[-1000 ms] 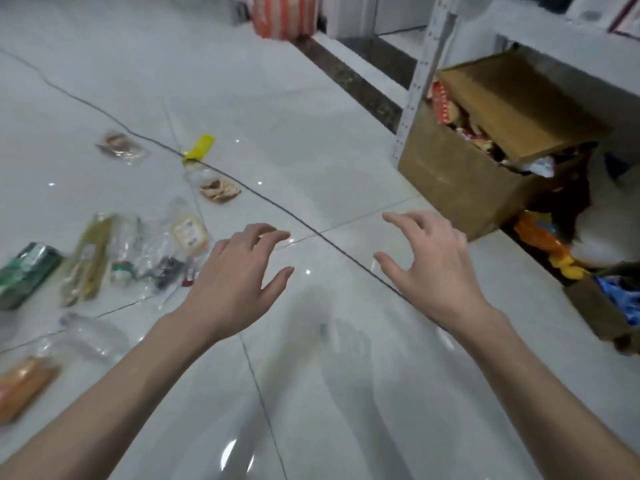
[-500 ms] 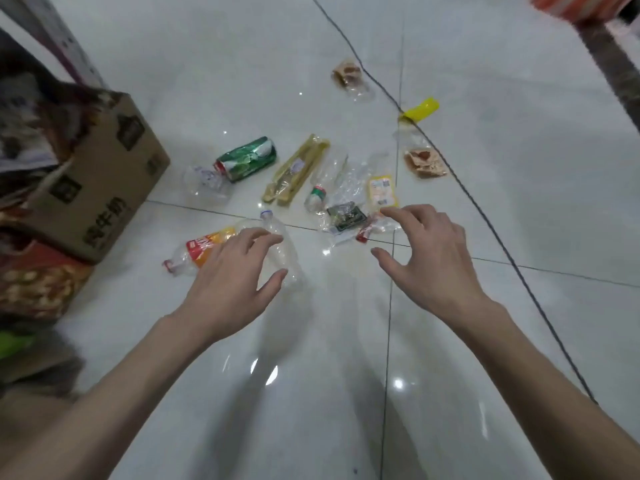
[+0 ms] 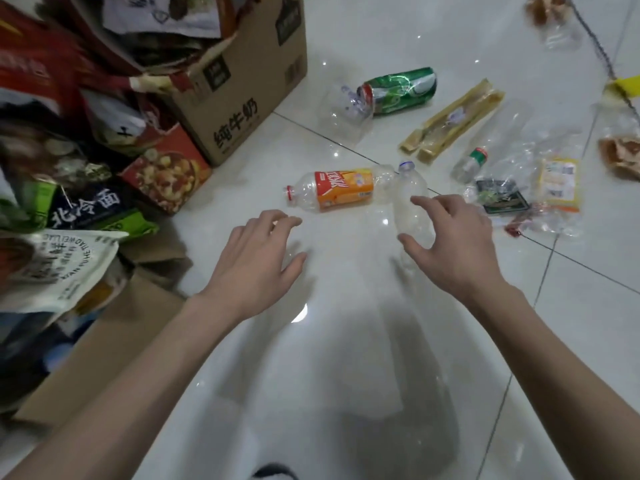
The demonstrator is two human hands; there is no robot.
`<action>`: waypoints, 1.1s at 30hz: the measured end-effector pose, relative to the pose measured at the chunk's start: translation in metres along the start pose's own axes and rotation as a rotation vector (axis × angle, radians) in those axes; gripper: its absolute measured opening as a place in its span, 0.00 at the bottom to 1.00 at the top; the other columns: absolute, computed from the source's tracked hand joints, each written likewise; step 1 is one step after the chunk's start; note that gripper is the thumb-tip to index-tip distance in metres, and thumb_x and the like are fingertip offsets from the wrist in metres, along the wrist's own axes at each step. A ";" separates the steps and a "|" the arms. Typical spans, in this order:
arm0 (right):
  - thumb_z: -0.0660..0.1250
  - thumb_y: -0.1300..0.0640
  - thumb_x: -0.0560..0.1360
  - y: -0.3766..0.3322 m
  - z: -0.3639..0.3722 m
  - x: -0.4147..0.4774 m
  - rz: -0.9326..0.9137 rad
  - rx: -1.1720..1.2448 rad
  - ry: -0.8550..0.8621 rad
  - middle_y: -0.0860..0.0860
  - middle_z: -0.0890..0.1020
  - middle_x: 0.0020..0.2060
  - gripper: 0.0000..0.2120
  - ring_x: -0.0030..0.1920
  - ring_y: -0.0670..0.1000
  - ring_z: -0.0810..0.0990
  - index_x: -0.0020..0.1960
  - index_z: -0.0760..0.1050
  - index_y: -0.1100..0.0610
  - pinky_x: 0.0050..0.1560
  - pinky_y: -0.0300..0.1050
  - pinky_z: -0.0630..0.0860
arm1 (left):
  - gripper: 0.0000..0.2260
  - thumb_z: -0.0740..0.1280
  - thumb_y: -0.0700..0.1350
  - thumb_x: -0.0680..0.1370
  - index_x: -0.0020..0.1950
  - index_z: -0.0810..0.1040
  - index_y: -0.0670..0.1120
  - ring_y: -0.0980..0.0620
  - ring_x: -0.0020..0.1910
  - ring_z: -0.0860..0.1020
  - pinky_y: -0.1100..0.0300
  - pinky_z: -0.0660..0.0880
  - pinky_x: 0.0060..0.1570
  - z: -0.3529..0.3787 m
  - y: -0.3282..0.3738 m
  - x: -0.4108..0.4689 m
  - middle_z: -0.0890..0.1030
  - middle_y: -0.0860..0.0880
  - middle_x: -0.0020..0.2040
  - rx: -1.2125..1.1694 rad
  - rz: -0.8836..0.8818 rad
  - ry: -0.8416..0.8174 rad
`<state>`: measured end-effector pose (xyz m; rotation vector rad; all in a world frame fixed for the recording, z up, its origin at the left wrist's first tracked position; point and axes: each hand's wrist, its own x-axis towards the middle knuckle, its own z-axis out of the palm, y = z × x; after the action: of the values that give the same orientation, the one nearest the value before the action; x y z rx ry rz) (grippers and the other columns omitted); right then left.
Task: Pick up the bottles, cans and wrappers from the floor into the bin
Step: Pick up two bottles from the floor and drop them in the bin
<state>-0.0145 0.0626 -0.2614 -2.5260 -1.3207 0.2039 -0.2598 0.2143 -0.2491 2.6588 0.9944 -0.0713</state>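
An orange-labelled plastic bottle [image 3: 334, 190] lies on the white tiled floor just beyond my left hand [image 3: 254, 261], which hovers with fingers relaxed and holds nothing. A clear bottle [image 3: 410, 206] lies between the thumb and fingers of my right hand [image 3: 453, 244], whose spread fingers are at it without a clear grip. Farther off lie a green can [image 3: 401, 90], a crushed clear bottle [image 3: 344, 110], a yellow wrapper [image 3: 453, 121], a small green-capped bottle [image 3: 471, 162] and clear wrappers [image 3: 540, 183].
A brown cardboard box [image 3: 242, 98] full of packaging stands at the upper left, with more boxes and snack bags [image 3: 69, 261] piled along the left. A dark cable [image 3: 599, 53] runs across the floor at the upper right, near more wrappers [image 3: 620, 154].
The view has swung left and closer to the litter. Both hands have moved down toward the two nearest bottles, and the right hand now reaches the clear one.
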 end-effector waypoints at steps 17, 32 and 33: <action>0.70 0.46 0.73 0.018 0.059 0.033 0.278 0.021 -0.066 0.60 0.65 0.70 0.35 0.65 0.63 0.70 0.76 0.61 0.47 0.62 0.59 0.69 | 0.27 0.65 0.52 0.76 0.72 0.65 0.45 0.38 0.65 0.68 0.47 0.63 0.65 0.051 0.037 0.125 0.67 0.41 0.69 0.082 0.121 0.074; 0.65 0.53 0.75 0.010 0.076 0.022 0.369 0.106 -0.085 0.57 0.70 0.62 0.41 0.53 0.61 0.76 0.80 0.44 0.44 0.50 0.54 0.74 | 0.35 0.67 0.44 0.75 0.77 0.53 0.53 0.36 0.55 0.74 0.46 0.67 0.55 0.077 0.033 0.154 0.72 0.39 0.62 0.325 0.042 0.018; 0.65 0.54 0.75 0.011 0.074 0.020 0.377 0.117 -0.084 0.57 0.70 0.63 0.41 0.53 0.61 0.76 0.80 0.44 0.45 0.51 0.54 0.75 | 0.34 0.67 0.45 0.75 0.77 0.53 0.53 0.36 0.54 0.74 0.46 0.68 0.54 0.077 0.033 0.152 0.72 0.39 0.61 0.318 0.036 0.017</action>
<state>-0.0132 0.0861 -0.3356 -2.6666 -0.8187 0.4536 -0.1180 0.2642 -0.3367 2.9671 1.0138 -0.2166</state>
